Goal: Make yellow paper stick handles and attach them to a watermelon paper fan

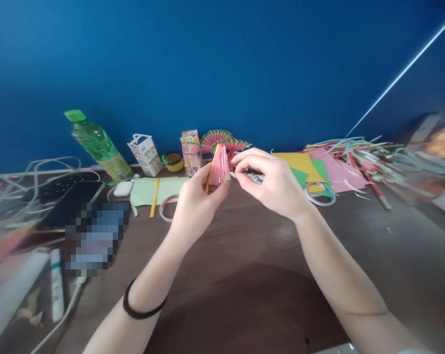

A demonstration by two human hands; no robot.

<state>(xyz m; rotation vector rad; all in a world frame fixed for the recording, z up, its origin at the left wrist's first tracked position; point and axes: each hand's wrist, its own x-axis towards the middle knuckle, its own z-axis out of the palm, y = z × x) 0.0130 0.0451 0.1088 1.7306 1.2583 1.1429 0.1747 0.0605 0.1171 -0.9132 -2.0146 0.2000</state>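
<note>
My left hand (196,204) pinches a folded pink paper fan (220,169) with a yellow edge, held upright above the brown table (244,275). My right hand (270,182) is closed right beside the fan, its fingertips touching the pleats and gripping something small and pale that I cannot make out. A black hair band sits on my left wrist. Behind the hands stand finished pink and green paper fans (222,140).
A green bottle (97,145), a small carton (145,155) and a patterned box (191,152) line the blue wall. A tape ring (320,193), coloured sheets (311,167) and paper strips (373,157) lie right. A phone (73,204), cables and a pen (56,285) lie left.
</note>
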